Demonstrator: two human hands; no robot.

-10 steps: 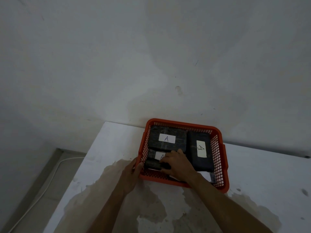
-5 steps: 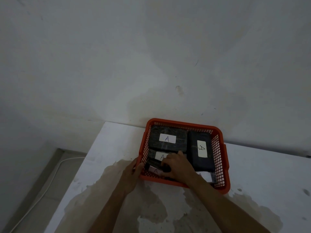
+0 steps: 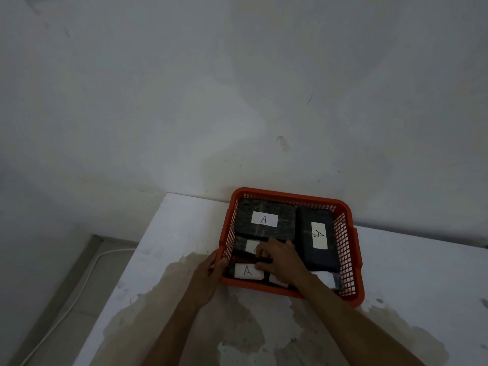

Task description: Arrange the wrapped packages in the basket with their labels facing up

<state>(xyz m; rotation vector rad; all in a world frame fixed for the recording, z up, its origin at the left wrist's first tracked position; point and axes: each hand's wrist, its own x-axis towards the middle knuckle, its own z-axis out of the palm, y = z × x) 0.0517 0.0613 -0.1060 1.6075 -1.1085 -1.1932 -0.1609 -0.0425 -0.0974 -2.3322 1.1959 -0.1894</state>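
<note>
An orange mesh basket [image 3: 348,228] sits on the white table against the wall. Inside lie several dark wrapped packages with white "A" labels facing up: one at the back left [image 3: 264,220], one along the right side [image 3: 319,235], one in the middle left [image 3: 250,246] partly under my fingers, and a small one at the front left [image 3: 247,271]. My left hand [image 3: 208,273] grips the basket's front left corner. My right hand [image 3: 281,260] is inside the basket, fingers pinching the front left package's upper edge. Another package [image 3: 328,280] under my right wrist is mostly hidden.
The table [image 3: 422,286] has a large brownish stain across its near part. Its left edge drops to a tiled floor with a white cable [image 3: 87,276]. A bare grey wall rises right behind the basket.
The small front left package has been turned over by my right hand, so its "A" label now faces up. My left hand has stayed on the basket corner.
</note>
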